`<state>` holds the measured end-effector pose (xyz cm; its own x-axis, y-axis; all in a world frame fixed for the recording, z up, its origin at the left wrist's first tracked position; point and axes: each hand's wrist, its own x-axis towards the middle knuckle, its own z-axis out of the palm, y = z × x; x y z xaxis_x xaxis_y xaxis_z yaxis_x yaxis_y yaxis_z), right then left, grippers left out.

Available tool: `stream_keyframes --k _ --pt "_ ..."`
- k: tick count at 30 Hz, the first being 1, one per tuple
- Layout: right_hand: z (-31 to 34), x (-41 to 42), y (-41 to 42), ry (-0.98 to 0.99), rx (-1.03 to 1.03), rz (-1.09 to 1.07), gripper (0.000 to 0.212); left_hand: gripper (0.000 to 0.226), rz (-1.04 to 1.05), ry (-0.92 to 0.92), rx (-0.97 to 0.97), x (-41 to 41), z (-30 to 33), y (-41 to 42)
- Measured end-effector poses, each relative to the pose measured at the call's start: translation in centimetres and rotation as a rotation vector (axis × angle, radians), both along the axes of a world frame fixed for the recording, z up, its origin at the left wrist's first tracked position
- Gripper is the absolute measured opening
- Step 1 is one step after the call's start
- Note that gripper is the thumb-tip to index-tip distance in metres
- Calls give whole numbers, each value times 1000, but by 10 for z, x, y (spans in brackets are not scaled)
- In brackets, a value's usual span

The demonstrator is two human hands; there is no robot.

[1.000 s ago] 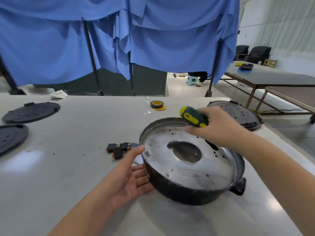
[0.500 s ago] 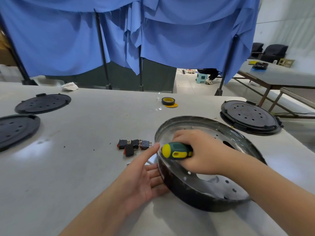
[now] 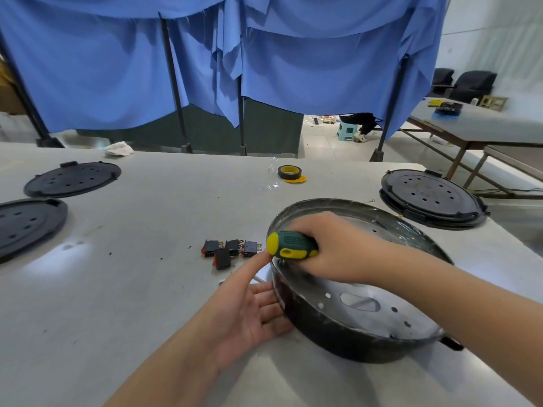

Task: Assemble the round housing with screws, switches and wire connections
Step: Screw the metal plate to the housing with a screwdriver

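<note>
Blue drapes hung behind a pale worktop (image 3: pixel 132 289). Round housing (image 3: pixel 338 327): dark shell, perforated metal plate inside, at near right. Black perforated lids lay at far left and right. Left hand (image 3: pixel 249 306): fingers straight, spread against the housing's outer wall. Right hand (image 3: pixel 332 248): curled round a green-yellow screwdriver (image 3: pixel 291 245) at the near-left rim; tip hidden. Switches (image 3: pixel 230 249): loose, just left of the housing. Step judged: screw driving. Next: steady turning, housing braced.

Blue curtains (image 3: pixel 308 60) hang on dark poles behind the pale table (image 3: pixel 117 289); black armchairs (image 3: pixel 470 83) stand far right.
</note>
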<state>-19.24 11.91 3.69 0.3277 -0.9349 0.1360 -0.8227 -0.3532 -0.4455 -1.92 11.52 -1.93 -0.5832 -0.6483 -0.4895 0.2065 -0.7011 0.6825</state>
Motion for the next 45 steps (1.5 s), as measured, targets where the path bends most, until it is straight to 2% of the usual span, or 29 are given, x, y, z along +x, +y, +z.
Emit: stream_keyframes --k 3,7,17,22,28,32,34,36,39,41,43,44,45 --pt "4 0 -2 -6 51 7 23 89 -4 5 3 0 0 0" --pt "1 3 -4 -8 44 -6 11 89 -1 14 12 0 2 1" --pt "1 3 -3 -70 80 0 11 73 -23 14 10 2 -3 -1" --pt "-1 4 -4 -30 58 -11 11 87 2 11 16 1 -2 0" --pt "-3 3 -4 1 29 -19 14 93 3 4 9 -1 -2 0" --pt "3 -5 -2 -17 -53 -11 18 85 0 -12 0 -1 -3 0" --pt "13 -11 -3 -53 -122 -91 23 80 -1 -21 -2 -1 -3 -1" --pt "28 -14 -4 -168 -163 -176 35 79 4 -27 3 -2 -3 0" --pt "48 -15 -6 -471 -237 -288 46 79 13 -32 12 -2 -1 1" --pt "58 -15 -8 -687 -235 -323 33 78 9 -27 12 -2 0 1" --pt "65 -12 -10 -1068 -97 -232 13 77 2 -29 12 -2 0 2" --pt "67 -9 -10 -1246 -5 -178 10 77 3 -31 13 -2 0 1" --pt "67 -6 -10 -1366 60 -136 18 77 6 -34 14 -2 0 1"
